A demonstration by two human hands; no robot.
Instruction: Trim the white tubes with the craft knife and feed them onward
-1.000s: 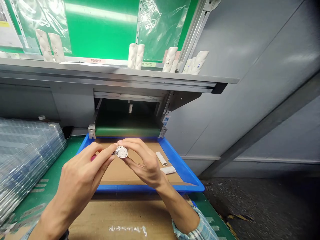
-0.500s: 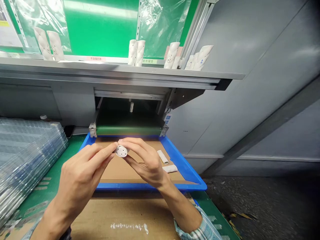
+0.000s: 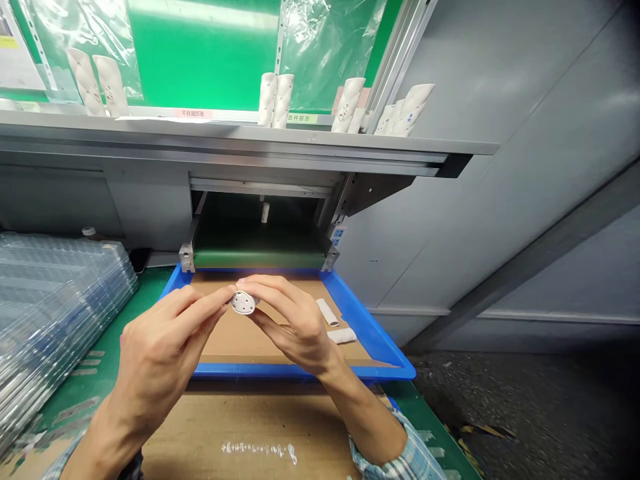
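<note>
The white piece point(image 3: 243, 303) is a small plastic part whose round end, dotted with a few small holes, faces me. I hold it in the air over the far half of the blue tray point(image 3: 361, 321). My left hand point(image 3: 160, 347) pinches it from the left with thumb and forefinger, and my right hand point(image 3: 295, 327) grips it from the right, fingers curled over the top and thumb below. Both hands are closed on it. A cardboard sheet point(image 3: 230, 343) lines the tray below, and two short white tubes point(image 3: 327, 312) lie on it near the right wall, just beside each other. Behind the tray is the end of a green belt point(image 3: 257, 259) under a metal shelf point(image 3: 250, 143), where taller white casings point(image 3: 275, 100) stand upright. A stack of clear plastic trays point(image 3: 55, 300) sits to my left, and a brown board point(image 3: 240, 427) lies nearest to me.
</note>
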